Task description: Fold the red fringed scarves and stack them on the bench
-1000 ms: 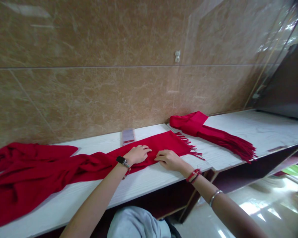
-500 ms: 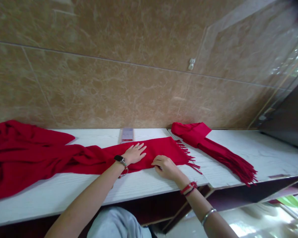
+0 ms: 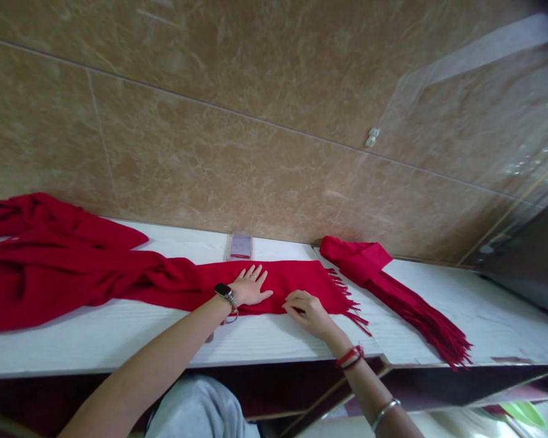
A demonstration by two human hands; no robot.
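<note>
While the left hand [image 3: 251,291] lies palm down on the red scarf [image 3: 296,280], the right hand [image 3: 311,313] sits at its near edge. Head view, clock centred on left hand:

- Left: open, fingers spread, pressed flat on the cloth, not gripping. Ring on one finger, black watch [image 3: 223,290] on the wrist, beaded bracelet just beside it.
- Right: between 3 and 4 o'clock, fingers curled at the scarf's near edge. Can't tell if it's pinching cloth; fingertips partly hidden. Red bracelet [image 3: 349,356] at the wrist, silver bangle [image 3: 385,413] further up the forearm.
- Scarf: on the white counter [image 3: 132,340], under the left hand. Flat from there toward 3, fringed end between 3 and 4. Toward 9 it runs into twisted, bunched red cloth [image 3: 41,280]. Can't tell if all of that is one piece.
- Folded scarf [image 3: 369,261]: also red, near 3, past the first scarf's fringe. Folded end by the wall [image 3: 237,158], its own fringe pointing to 4.
- Small flat box [image 3: 240,247]: between 11 and 12, between scarf and wall. Label unreadable.
- White hook [image 3: 372,137]: on the wall, between 1 and 2.
- Knee [image 3: 201,407]: about 7, light blue-grey fabric, below the counter edge.
- Green basin [image 3: 524,413]: between 3 and 4, low at the frame edge, partly cut off.
</note>
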